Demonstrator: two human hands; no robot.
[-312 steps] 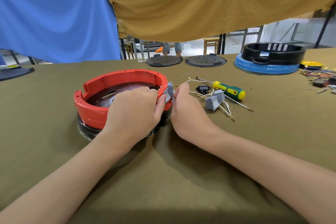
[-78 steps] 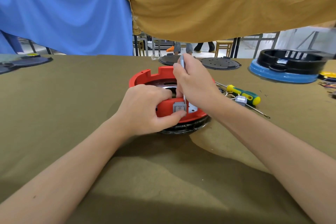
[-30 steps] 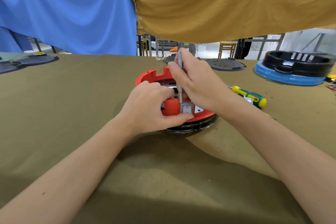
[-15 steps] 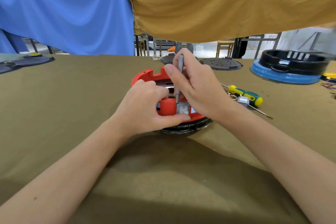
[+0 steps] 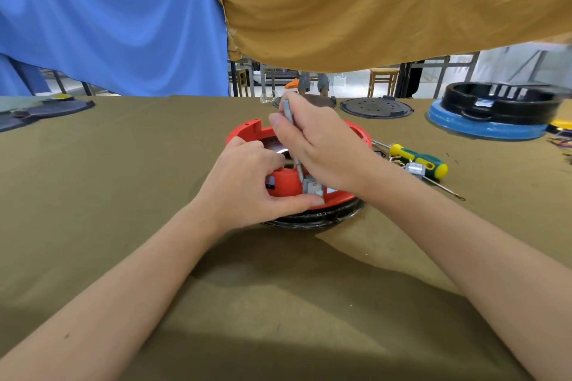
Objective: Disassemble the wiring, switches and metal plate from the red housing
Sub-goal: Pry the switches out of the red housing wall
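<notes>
1. Red housing (image 5: 284, 184) sits mid-table on a black base ring (image 5: 312, 219), near wall facing us. A grey switch (image 5: 311, 187) is seated in that wall, partly hidden by our right hand.
2. Right hand (image 5: 322, 145) has its fingers curled round a thin grey tool (image 5: 289, 119), held near upright. The shaft runs down just inside the wall to the switch top. Tip contact is hidden, so we can't tell whether it's on a clip.
3. Left hand (image 5: 250, 185) grips the near wall, thumb (image 5: 305, 202) along the outside under the switch, other fingers curled over the rim into the housing.
4. Step in hand, as we read it: freeing this switch. We keep the tool close to the switch body, lever gently, and push outward from inside. The left thumb braces the wall, clear of the switch's exit path.
5. Risk: the tool slipping toward the left fingers, or the housing tipping on the ring.
6. Off to the right on the table (image 5: 123, 195): green-yellow screwdriver (image 5: 418, 161) and a loose grey part with wires (image 5: 414, 168). Further back, a black housing on a blue base (image 5: 492, 114).
</notes>
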